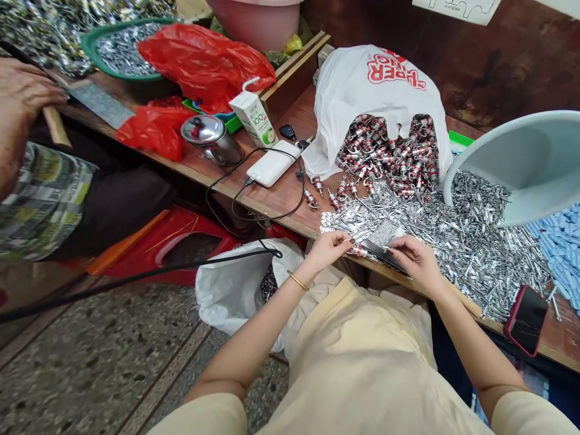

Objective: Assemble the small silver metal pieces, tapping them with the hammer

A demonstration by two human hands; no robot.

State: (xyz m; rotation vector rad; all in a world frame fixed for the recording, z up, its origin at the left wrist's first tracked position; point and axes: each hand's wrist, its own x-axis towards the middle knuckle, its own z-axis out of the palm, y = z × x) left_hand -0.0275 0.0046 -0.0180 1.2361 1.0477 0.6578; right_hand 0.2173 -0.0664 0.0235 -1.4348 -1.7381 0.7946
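Right, near to far.
left hand: lower centre of frame, at table edge; fingers pinched shut on a small red-banded metal part, tip pointing toward the other hand, likely so the two pieces can be brought together.
right hand: just right of it, fingertips closed on a tiny silver piece; heel rests on a dark flat tool lying along the edge, probably as a work surface.
phone: lower right, face up, near the edge, out of the work zone.
silver parts pile: spread right behind both hands, within easy reach.
blue parts: far right, separate heap.
white bag: centre top, mouth open toward the hands, red-banded parts spilling out.
grey basin: right, tilted over the pile.
power bank: centre left, cable looping off the edge.
other person's hand: upper left, at a separate bench; grip unclear.
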